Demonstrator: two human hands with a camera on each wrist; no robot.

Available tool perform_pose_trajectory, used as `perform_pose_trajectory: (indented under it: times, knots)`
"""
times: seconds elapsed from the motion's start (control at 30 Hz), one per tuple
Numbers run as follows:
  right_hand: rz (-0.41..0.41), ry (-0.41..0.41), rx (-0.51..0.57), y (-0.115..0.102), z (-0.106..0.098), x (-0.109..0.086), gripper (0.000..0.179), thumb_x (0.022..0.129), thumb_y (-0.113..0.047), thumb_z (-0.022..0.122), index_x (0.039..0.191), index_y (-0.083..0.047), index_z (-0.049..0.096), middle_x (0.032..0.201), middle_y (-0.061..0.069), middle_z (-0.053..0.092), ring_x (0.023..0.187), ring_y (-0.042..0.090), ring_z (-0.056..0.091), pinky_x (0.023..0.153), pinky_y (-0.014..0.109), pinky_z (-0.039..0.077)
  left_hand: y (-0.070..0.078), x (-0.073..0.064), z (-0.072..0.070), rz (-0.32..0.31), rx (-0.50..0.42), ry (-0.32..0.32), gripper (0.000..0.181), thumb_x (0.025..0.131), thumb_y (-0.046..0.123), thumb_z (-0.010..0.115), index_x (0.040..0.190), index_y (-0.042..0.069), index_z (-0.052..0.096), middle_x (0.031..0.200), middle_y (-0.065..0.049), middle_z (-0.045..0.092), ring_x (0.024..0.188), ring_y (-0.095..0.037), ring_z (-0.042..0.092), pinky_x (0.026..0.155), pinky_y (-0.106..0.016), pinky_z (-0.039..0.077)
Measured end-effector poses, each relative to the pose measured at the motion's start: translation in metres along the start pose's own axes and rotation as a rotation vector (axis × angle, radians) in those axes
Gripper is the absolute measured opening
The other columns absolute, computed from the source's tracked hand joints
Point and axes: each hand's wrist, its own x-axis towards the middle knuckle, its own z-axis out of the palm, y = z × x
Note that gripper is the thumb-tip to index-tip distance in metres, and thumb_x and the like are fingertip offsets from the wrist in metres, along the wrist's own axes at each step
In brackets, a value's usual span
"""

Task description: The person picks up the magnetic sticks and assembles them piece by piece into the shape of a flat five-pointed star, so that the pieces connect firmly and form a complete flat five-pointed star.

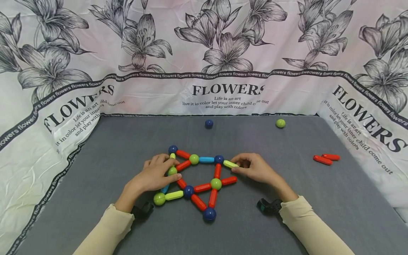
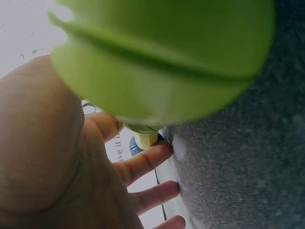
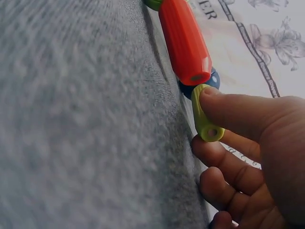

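A flat frame of magnetic rods and balls lies in front of me. My left hand (image 1: 156, 173) is at its left side, thumb and index finger on either side of a green ball (image 1: 172, 171), the other fingers spread toward the cloth. A larger-looking green ball (image 2: 162, 62) fills the top of the left wrist view and hides the thumb tip. At the frame's upper right, my right hand (image 1: 255, 167) pinches a yellow-green magnetic rod (image 3: 201, 117) between thumb and index finger. That rod's far end meets a blue ball (image 1: 219, 159); its near end is bare.
A red rod (image 1: 228, 181) sticks out from the frame's right side. Toward the back edge stand a loose blue ball (image 1: 208, 124) and a loose green ball (image 1: 280, 123). Two red rods (image 1: 326, 159) lie at the right. A flower-printed cloth (image 1: 223, 92) hangs behind the grey surface (image 1: 248, 233).
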Motion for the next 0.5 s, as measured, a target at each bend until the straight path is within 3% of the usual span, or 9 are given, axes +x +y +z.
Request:
perform_pose_trajectory:
  times: [0.1, 0.23, 0.37, 0.5]
  knots:
    - [-0.003, 0.008, -0.001, -0.0007, 0.0015, 0.0009, 0.02, 0.088, -0.021, 0.081, 0.107, -0.015, 0.076, 0.086, 0.0, 0.067, 0.066, 0.009, 0.051, 0.057, 0.022, 0.04, 0.0003, -0.0004, -0.0011, -0.006, 0.028, 0.005, 0.045, 0.098, 0.053, 0.06, 0.132, 0.023, 0.062, 0.142, -0.014, 0.048, 0.138, -0.04, 0.036, 0.107, -0.068, 0.027]
    - [0.006, 0.017, -0.004, -0.0025, 0.0037, 0.0011, 0.019, 0.089, -0.021, 0.08, 0.107, -0.015, 0.076, 0.086, 0.0, 0.067, 0.066, 0.009, 0.05, 0.058, 0.022, 0.039, 0.002, -0.0009, -0.0028, -0.007, 0.071, 0.009, 0.046, 0.097, 0.056, 0.061, 0.131, 0.025, 0.063, 0.126, -0.007, 0.058, 0.119, -0.031, 0.046, 0.097, -0.058, 0.035]
    - [0.006, 0.033, -0.016, -0.0039, 0.0052, 0.0005, 0.018, 0.089, -0.02, 0.08, 0.106, -0.016, 0.076, 0.086, -0.001, 0.066, 0.066, 0.009, 0.05, 0.058, 0.022, 0.039, 0.0044, -0.0002, -0.0035, -0.028, 0.081, -0.012, 0.047, 0.095, 0.055, 0.064, 0.131, 0.025, 0.064, 0.116, 0.001, 0.068, 0.099, -0.022, 0.051, 0.084, -0.046, 0.032]
    - [0.006, 0.053, -0.01, -0.0054, 0.0065, -0.0002, 0.019, 0.088, -0.019, 0.081, 0.106, -0.016, 0.076, 0.086, -0.001, 0.066, 0.064, 0.008, 0.051, 0.057, 0.022, 0.04, 0.0068, -0.0011, -0.0044, -0.054, 0.065, -0.051, 0.048, 0.095, 0.055, 0.064, 0.132, 0.024, 0.063, 0.108, 0.004, 0.072, 0.091, -0.018, 0.056, 0.083, -0.044, 0.03]
